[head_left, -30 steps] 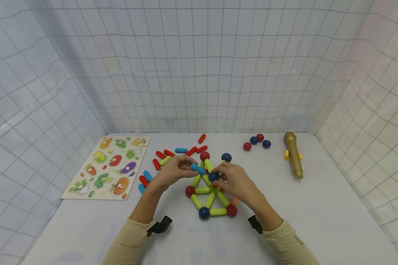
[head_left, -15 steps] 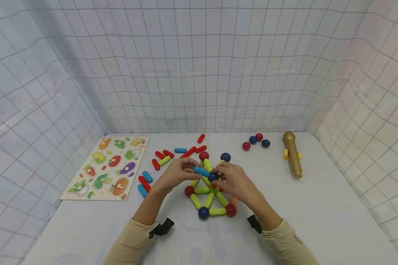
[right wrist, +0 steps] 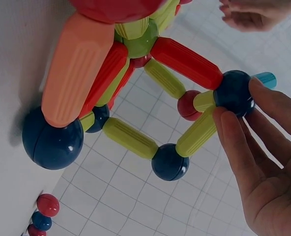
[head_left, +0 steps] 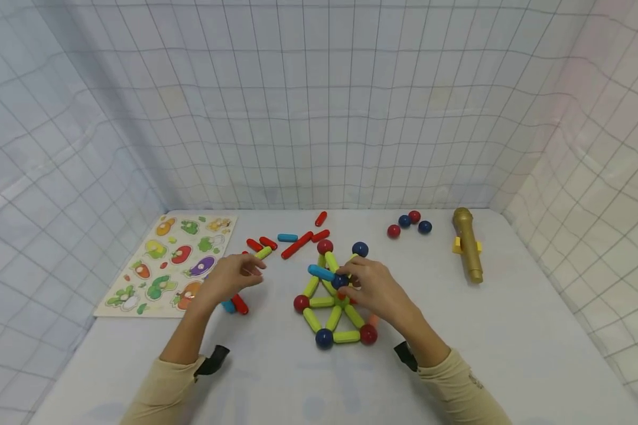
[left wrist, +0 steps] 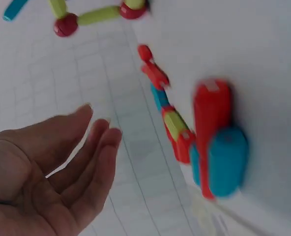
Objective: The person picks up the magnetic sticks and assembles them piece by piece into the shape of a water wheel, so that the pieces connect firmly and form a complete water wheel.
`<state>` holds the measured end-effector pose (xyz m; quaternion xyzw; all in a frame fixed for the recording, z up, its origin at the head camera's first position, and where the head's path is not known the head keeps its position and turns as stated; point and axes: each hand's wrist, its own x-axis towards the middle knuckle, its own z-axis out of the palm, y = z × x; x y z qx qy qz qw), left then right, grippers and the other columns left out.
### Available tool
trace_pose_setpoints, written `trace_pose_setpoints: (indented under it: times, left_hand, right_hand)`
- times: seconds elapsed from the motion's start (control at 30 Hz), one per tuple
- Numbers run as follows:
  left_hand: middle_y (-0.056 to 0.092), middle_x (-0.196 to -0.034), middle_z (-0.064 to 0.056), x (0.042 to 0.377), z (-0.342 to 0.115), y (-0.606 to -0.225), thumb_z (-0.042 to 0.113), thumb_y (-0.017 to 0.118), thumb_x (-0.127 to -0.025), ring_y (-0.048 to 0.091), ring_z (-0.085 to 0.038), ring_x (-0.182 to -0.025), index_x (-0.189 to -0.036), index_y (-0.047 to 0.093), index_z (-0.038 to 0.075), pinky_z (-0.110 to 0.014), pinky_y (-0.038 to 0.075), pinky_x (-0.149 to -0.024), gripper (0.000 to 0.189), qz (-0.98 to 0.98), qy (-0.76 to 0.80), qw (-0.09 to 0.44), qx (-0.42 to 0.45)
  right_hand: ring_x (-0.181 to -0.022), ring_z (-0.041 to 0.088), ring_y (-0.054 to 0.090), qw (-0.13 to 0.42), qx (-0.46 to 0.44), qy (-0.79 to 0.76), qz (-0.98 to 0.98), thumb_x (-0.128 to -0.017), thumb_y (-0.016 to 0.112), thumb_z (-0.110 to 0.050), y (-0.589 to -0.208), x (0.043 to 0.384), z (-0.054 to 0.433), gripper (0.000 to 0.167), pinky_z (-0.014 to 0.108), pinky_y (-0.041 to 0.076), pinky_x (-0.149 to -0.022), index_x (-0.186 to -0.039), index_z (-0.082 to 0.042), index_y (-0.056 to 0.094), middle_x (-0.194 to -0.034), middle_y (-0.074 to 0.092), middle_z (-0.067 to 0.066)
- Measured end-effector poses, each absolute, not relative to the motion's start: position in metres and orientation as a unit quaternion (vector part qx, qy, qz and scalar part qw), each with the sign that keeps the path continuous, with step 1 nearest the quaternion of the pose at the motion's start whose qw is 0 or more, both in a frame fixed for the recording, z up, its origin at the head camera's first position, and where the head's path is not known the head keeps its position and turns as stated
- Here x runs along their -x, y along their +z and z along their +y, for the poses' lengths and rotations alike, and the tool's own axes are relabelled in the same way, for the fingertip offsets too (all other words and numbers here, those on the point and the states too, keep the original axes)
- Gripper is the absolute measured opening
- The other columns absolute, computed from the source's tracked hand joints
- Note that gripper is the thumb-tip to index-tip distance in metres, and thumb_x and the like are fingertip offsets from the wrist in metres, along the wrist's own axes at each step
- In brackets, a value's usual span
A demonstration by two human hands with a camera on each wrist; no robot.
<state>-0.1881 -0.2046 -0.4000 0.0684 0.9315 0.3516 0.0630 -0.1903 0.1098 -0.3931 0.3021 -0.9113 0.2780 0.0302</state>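
Observation:
My right hand (head_left: 376,289) pinches a dark blue ball (right wrist: 232,91) between thumb and fingers, high on a built frame of lime rods (head_left: 345,337) and balls. In the right wrist view, a red rod (right wrist: 187,63) and lime rods meet that ball. A light blue rod (head_left: 321,272) juts from the ball to the left with no hand on it. My left hand (head_left: 224,281) is over the loose rods on the left, fingers loosely bent with nothing between them. Below it in the left wrist view lie red rods (left wrist: 212,105) and a thick-looking blue rod (left wrist: 228,160).
A wooden vegetable puzzle board (head_left: 154,277) lies at the left. More loose rods, among them a long red pair (head_left: 298,245), lie behind the frame's left side. Several loose balls (head_left: 404,221) sit at the back right, beside a golden microphone-shaped toy (head_left: 469,245).
My left hand brought the light blue rod to the dark blue ball, let go, and moved left to the loose rods. The right hand stays on the ball.

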Motion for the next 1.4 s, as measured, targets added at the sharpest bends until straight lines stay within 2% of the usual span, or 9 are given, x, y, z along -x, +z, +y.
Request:
trace_pose_setpoints:
  times: [0.1, 0.23, 0.43, 0.57, 0.73, 0.83, 1.07, 1.23, 1.4]
  left_hand:
    - [0.068, -0.098, -0.014, 0.179, -0.238, -0.400, 0.006, 0.066, -0.089, 0.061, -0.025, -0.090, -0.107, 0.068, 0.001, -0.036, 0.056, -0.074, 0.019, 0.964, 0.255, 0.057, -0.040]
    - [0.069, -0.098, -0.012, 0.168, -0.256, -0.410, 0.000, 0.069, -0.086, 0.062, -0.027, -0.092, -0.102, 0.071, 0.003, -0.041, 0.057, -0.078, 0.017, 0.977, 0.196, 0.068, -0.045]
    - [0.068, -0.100, -0.006, 0.162, -0.238, -0.429, 0.005, 0.078, -0.079, 0.061, -0.023, -0.096, -0.104, 0.073, 0.010, -0.040, 0.056, -0.085, 0.026, 0.981, 0.142, 0.076, -0.112]
    - [0.064, -0.095, -0.006, 0.162, -0.224, -0.433, 0.006, 0.079, -0.077, 0.058, -0.021, -0.091, -0.101, 0.075, 0.014, -0.037, 0.057, -0.082, 0.026, 0.986, 0.074, 0.077, -0.125]
    - [0.061, -0.090, -0.007, 0.165, -0.217, -0.437, 0.005, 0.079, -0.078, 0.056, -0.021, -0.082, -0.099, 0.074, 0.014, -0.037, 0.057, -0.078, 0.024, 0.989, 0.013, 0.052, -0.137]
    - [0.060, -0.090, -0.007, 0.167, -0.217, -0.439, 0.005, 0.078, -0.079, 0.055, -0.019, -0.078, -0.102, 0.071, 0.014, -0.036, 0.058, -0.076, 0.025, 0.990, 0.029, 0.052, -0.124]
    - [0.063, -0.087, -0.003, 0.173, -0.218, -0.440, 0.012, 0.067, -0.091, 0.053, -0.015, -0.074, -0.111, 0.064, 0.010, -0.032, 0.055, -0.071, 0.021, 0.987, 0.113, 0.080, -0.085]
    - [0.069, -0.092, -0.002, 0.175, -0.205, -0.431, 0.018, 0.072, -0.088, 0.061, -0.014, -0.082, -0.108, 0.067, 0.009, -0.031, 0.056, -0.074, 0.022, 0.967, 0.233, 0.054, -0.085]
    - [0.074, -0.097, -0.003, 0.175, -0.184, -0.418, 0.024, 0.075, -0.086, 0.070, -0.018, -0.091, -0.108, 0.069, 0.009, -0.032, 0.058, -0.081, 0.027, 0.919, 0.380, 0.027, -0.102]
  right_hand:
    - [-0.087, 0.017, 0.066, 0.032, -0.308, 0.278, -0.909, -0.080, 0.079, -0.012, -0.392, 0.190, 0.109, 0.034, 0.024, 0.058, -0.075, -0.113, -0.008, 0.071, -0.104, 0.067, 0.005]
    - [-0.087, 0.017, 0.066, 0.034, -0.307, 0.275, -0.911, -0.080, 0.079, -0.012, -0.390, 0.189, 0.110, 0.034, 0.025, 0.058, -0.075, -0.113, -0.008, 0.071, -0.105, 0.067, 0.005]
    - [-0.087, 0.017, 0.066, 0.030, -0.298, 0.282, -0.912, -0.080, 0.079, -0.012, -0.391, 0.188, 0.108, 0.035, 0.025, 0.058, -0.075, -0.113, -0.009, 0.071, -0.105, 0.067, 0.004]
    - [-0.087, 0.019, 0.064, 0.020, -0.291, 0.284, -0.913, -0.081, 0.079, -0.012, -0.392, 0.187, 0.108, 0.034, 0.023, 0.057, -0.074, -0.114, -0.009, 0.071, -0.105, 0.066, 0.004]
    - [-0.087, 0.019, 0.064, 0.019, -0.283, 0.281, -0.917, -0.080, 0.079, -0.013, -0.392, 0.186, 0.107, 0.034, 0.024, 0.057, -0.074, -0.114, -0.009, 0.071, -0.105, 0.066, 0.003]
    - [-0.087, 0.018, 0.064, 0.025, -0.283, 0.275, -0.918, -0.080, 0.079, -0.013, -0.392, 0.186, 0.107, 0.034, 0.025, 0.057, -0.075, -0.114, -0.010, 0.071, -0.106, 0.066, 0.003]
    - [-0.088, 0.017, 0.065, 0.035, -0.286, 0.267, -0.920, -0.081, 0.079, -0.013, -0.391, 0.186, 0.108, 0.034, 0.026, 0.058, -0.076, -0.114, -0.010, 0.071, -0.106, 0.066, 0.003]
    - [-0.087, 0.015, 0.064, 0.038, -0.287, 0.263, -0.920, -0.081, 0.079, -0.013, -0.391, 0.186, 0.109, 0.034, 0.025, 0.058, -0.075, -0.114, -0.011, 0.071, -0.106, 0.067, 0.003]
    - [-0.086, 0.014, 0.063, 0.038, -0.293, 0.269, -0.917, -0.081, 0.079, -0.013, -0.392, 0.186, 0.108, 0.034, 0.023, 0.057, -0.075, -0.114, -0.010, 0.071, -0.106, 0.067, 0.003]
